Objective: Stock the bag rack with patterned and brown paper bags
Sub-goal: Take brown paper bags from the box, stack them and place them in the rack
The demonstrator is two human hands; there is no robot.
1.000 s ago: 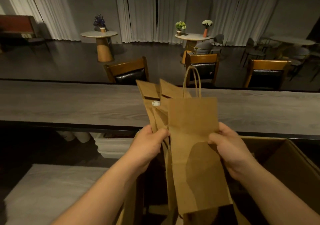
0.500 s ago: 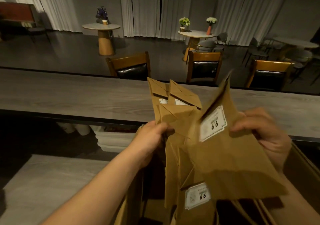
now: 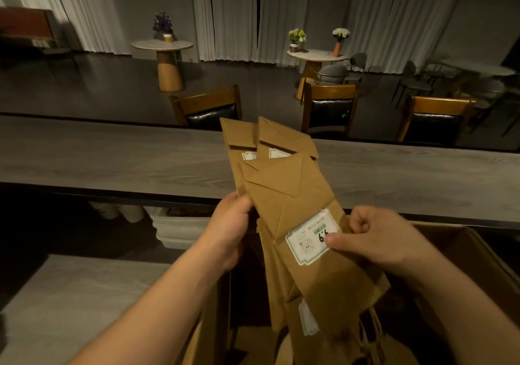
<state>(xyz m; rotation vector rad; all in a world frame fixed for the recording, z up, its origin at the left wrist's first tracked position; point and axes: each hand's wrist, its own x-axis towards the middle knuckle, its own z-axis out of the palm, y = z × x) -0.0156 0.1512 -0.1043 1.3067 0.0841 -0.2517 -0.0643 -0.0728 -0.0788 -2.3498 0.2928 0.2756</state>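
Observation:
I hold a fan of several flat brown paper bags [image 3: 284, 193] upside down, their folded bottoms pointing up and away, over an open cardboard box [image 3: 484, 255]. My left hand [image 3: 230, 224] grips the left edge of the fan. My right hand [image 3: 377, 238] pinches the front bag, thumb on its white price sticker [image 3: 306, 238]. Twisted paper handles [image 3: 371, 333] hang down into the box. No bag rack or patterned bag is in view.
A long grey wooden counter [image 3: 112, 162] runs across just beyond the bags. Below it sit white tubs [image 3: 174, 224]. A grey lower surface [image 3: 56, 302] lies at my left. Chairs [image 3: 208, 108] and round tables [image 3: 163, 46] stand in the dim room behind.
My right hand flipped the front bag from handle-up to bottom-up and laid it flat against the fan in my left hand. The view tilted down slightly.

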